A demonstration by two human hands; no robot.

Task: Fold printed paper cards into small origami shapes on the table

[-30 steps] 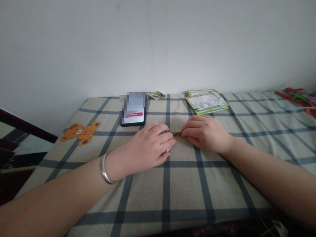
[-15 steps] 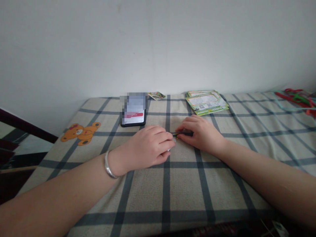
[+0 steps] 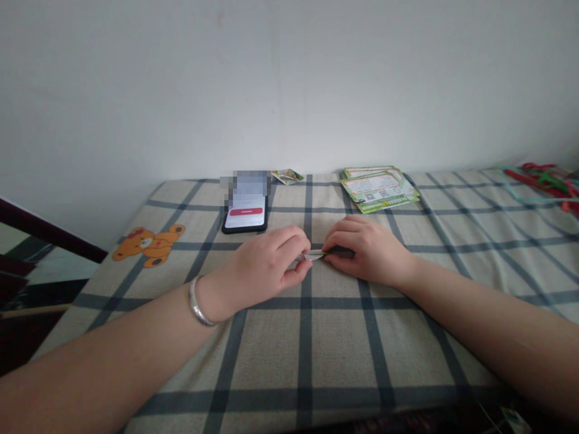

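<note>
Between my two hands is a small piece of folded paper (image 3: 315,255), pale with a thin greenish edge. My left hand (image 3: 274,262), with a silver bangle at the wrist, pinches its left end between thumb and fingers. At the other end, my right hand (image 3: 362,248) pinches the paper, its fingertips low over the cloth. Most of the paper is hidden by the fingers. Behind the right hand lies a stack of printed green and white leaflets (image 3: 380,188). Farther back, a small folded paper piece (image 3: 287,176) in similar colours rests near the wall.
A phone (image 3: 245,214) with a lit screen lies behind my left hand. The checked tablecloth (image 3: 339,349) bears a flat orange bear figure (image 3: 148,246) at left. Red and green strips (image 3: 543,178) lie by a clear-edged holder at far right. A wall (image 3: 289,84) borders the back.
My left hand has drawn back slightly to the left and its fingers have shifted, so more of the pale paper shows. My right hand stays nearly in place.
</note>
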